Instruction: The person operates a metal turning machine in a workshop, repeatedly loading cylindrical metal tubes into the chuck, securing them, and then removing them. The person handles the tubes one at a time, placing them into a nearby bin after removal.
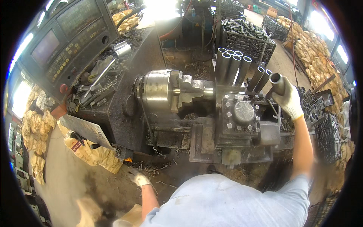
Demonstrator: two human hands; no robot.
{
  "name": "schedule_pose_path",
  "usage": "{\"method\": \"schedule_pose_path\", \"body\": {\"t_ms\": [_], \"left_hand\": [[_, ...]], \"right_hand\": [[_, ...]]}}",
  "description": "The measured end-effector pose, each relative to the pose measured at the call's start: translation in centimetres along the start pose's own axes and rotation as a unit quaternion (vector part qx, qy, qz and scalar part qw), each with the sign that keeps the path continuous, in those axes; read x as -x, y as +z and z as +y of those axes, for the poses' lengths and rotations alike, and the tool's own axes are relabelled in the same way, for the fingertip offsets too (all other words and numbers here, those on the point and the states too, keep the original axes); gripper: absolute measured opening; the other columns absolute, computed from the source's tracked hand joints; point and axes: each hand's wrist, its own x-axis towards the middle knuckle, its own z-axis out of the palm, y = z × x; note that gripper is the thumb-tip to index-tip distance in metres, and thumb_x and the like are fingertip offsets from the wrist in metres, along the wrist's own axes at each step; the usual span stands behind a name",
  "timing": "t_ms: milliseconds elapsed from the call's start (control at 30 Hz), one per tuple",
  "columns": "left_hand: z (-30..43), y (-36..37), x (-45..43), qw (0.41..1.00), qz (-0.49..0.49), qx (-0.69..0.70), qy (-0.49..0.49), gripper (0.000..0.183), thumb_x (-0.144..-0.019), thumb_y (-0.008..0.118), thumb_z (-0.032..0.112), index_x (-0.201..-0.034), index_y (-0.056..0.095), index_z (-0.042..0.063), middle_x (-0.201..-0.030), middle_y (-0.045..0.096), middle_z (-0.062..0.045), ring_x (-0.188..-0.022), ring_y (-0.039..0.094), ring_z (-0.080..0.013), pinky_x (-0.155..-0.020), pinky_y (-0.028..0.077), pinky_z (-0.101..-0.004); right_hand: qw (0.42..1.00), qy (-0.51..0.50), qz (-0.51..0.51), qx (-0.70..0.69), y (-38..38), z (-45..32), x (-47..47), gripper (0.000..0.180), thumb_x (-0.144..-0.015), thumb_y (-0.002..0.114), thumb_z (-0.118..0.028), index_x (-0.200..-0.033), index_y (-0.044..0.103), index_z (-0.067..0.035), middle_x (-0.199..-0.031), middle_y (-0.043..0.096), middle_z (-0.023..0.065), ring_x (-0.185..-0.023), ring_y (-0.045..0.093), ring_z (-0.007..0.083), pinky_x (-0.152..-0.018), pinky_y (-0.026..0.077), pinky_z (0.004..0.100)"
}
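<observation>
My right hand [287,98], in a white work glove, grips a short steel tube [276,79] upright near its open top. Two more steel tubes [259,79] stand just left of it. My left hand [138,177], also gloved, hangs low in front of the lathe, beside a yellow-brown sack [96,156]; its blurred fingers do not show whether they hold anything. Before me is a lathe chuck [157,89] with stepped jaws [188,88]. A bright cylindrical piece [209,93] sits at the jaws. The bolted tool turret [244,112] stands right of the chuck.
Several tubes [227,68] stand upright behind the turret. A control panel [65,54] rises at left, above a chuck key [99,76] and metal chips. More tubes [312,105] lie at right. Crates of metal parts [246,42] and stacked sacks [317,62] stand beyond.
</observation>
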Motion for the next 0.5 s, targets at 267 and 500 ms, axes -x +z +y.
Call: {"method": "schedule_pose_path", "body": {"t_ms": [267, 500], "left_hand": [[0.5, -2.9, -7.8, 0.94, -0.099, -0.208, 0.252, 0.039, -0.11, 0.055, 0.034, -0.132, 0.065, 0.003, -0.112, 0.074, -0.023, -0.098, 0.072, -0.0444, -0.089, 0.057, -0.0526], [-1.3, -3.0, -12.0, 0.897, -0.226, 0.22, -0.31, 0.041, -0.109, 0.055, 0.054, -0.099, 0.061, 0.015, -0.071, 0.051, -0.001, -0.059, 0.05, -0.0227, -0.057, 0.045, -0.0443]], "right_hand": [[0.968, -0.078, -0.21, 0.113, 8.9, -1.1, -8.1, 0.045, -0.075, 0.079, -0.023, -0.115, 0.067, -0.005, -0.096, 0.074, 0.0236, -0.094, 0.074, 0.044, -0.085, 0.059, 0.0517], [0.901, -0.178, -0.364, 0.155, 16.4, 1.4, -11.3, 0.048, -0.071, 0.083, -0.032, -0.107, 0.072, -0.003, -0.097, 0.076, 0.0246, -0.096, 0.074, 0.0435, -0.086, 0.06, 0.0516]]}}
